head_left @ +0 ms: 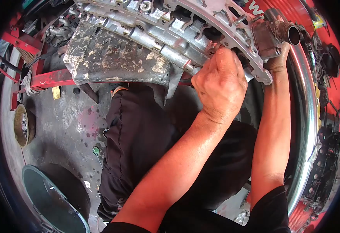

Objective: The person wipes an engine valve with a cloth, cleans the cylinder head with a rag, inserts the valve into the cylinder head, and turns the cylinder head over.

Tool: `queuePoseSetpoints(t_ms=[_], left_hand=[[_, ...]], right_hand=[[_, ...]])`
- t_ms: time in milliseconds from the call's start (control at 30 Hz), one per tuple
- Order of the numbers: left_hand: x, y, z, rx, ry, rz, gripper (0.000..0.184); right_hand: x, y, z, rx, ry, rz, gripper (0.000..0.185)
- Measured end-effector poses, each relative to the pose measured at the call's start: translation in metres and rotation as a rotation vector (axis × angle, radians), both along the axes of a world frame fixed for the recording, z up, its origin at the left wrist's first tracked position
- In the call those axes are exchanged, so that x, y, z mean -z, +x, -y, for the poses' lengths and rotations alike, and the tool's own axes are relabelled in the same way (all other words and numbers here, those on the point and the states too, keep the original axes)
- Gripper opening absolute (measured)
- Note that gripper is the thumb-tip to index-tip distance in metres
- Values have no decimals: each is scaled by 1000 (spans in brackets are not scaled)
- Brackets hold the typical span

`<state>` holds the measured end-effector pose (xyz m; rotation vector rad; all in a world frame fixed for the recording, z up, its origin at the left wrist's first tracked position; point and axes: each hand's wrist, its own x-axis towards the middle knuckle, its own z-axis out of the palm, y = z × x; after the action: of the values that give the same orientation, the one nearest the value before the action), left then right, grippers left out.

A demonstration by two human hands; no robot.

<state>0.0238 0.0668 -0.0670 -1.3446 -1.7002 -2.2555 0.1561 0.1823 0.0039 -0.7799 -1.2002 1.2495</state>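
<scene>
A large silver engine cylinder head point(166, 37) lies tilted across the top of the view. My left hand point(221, 79) is closed in a pinch against its near right end. The fingertips point into the metal, and whatever they hold is hidden. At the right end of the head sits a dull box-shaped metal housing point(266, 39) with a round, rusty-edged pipe opening. My right hand point(280, 54) reaches around the back of this housing and grips it. Most of that hand's fingers are out of sight behind the part.
Under the head is a worn, paint-flaked stand point(111, 58) beside a red metal frame point(53, 79). A dark tub point(57, 194) and a small round bowl point(31, 124) stand on the stained floor at left. A shiny curved metal rim point(308, 116) borders the right, with engine parts point(321, 171) beyond.
</scene>
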Motion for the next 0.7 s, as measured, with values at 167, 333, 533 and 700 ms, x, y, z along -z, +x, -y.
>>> queuePoseSetpoints(t_ms=[167,333,533,700], left_hand=[[1,3,-4,-8,2,38,11],[-5,3,1,-72,-77,5,8],[2,1,7,98,-84,74,37],[1,7,8,156,-49,147,41]], right_hand=[[0,-11,-4,160,-30,-6,43],[2,2,-3,255,27,168,35],[25,34,18,233,32,191,35],[52,23,44,170,28,242,35]])
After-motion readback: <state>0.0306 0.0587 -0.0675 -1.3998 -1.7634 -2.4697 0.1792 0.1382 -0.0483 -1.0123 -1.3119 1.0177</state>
